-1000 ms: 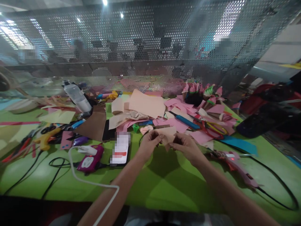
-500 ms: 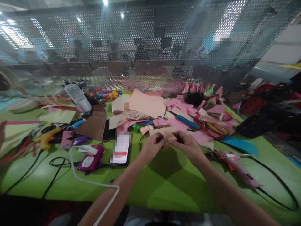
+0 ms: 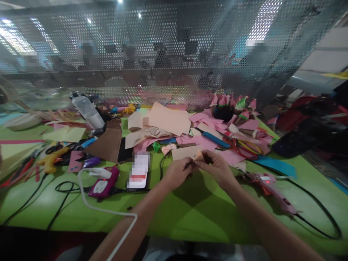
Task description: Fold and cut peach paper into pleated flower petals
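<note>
Both hands meet above the green table (image 3: 190, 214) near its middle. My left hand (image 3: 178, 172) and my right hand (image 3: 216, 167) pinch a small peach paper piece (image 3: 198, 156) between their fingertips, with the fingers curled closed around it. A flat peach paper strip (image 3: 183, 152) lies just behind the hands. A pink glue gun (image 3: 272, 186) with a black cord lies right of my right hand. A phone (image 3: 139, 173) lies left of my left hand.
Pink and peach paper sheets (image 3: 168, 121), a blue knife (image 3: 216, 140) and scissors (image 3: 244, 146) pile up behind the hands. A water bottle (image 3: 87, 110), a yellow glue gun (image 3: 51, 161), a pink charger (image 3: 103, 185) with white cable lie left. A perforated metal screen (image 3: 174, 54) closes the back.
The hands have drawn closer together and folded the peach paper piece smaller between the fingertips. The view has shifted slightly.
</note>
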A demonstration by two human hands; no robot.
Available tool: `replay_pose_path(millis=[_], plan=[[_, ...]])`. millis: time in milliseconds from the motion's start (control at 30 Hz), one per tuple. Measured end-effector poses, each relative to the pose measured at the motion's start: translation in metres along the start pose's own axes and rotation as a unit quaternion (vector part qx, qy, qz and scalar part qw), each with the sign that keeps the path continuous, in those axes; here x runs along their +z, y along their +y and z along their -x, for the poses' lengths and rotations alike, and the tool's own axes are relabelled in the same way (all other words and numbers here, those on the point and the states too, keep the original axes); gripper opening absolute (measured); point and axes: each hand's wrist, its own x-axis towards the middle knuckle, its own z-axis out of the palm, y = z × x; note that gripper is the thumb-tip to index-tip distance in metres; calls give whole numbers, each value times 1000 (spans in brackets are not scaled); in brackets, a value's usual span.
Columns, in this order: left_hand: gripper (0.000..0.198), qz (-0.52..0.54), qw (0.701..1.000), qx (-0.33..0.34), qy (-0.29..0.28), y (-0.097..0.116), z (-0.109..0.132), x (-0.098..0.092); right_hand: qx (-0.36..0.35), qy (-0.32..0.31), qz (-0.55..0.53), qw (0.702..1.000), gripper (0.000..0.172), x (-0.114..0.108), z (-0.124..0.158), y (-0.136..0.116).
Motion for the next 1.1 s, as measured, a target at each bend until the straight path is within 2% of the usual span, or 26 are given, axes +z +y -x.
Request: replay_pose_path(millis=[133,233,567,767,933,1100], plan=[[18,-89,996,5,-18,4,1,0,-9,14,-4,1000,26,0,2,-3],[18,-108,994,9,-23,4,0,1,6,23,-30,999,26,0,2,-3],[19,-71,997,28,22,2,0,-5,15,62,-58,996,32,-5,-1,0],[20,-10,999,20,47,2,-1,-8,22,50,-56,997,33,-8,-2,1],[19,-14,998,42,33,2,0,-11,21,33,2,999,35,-9,-4,3],[22,-17,999,41,19,3,-1,-14,10,44,26,999,30,-10,-3,4]])
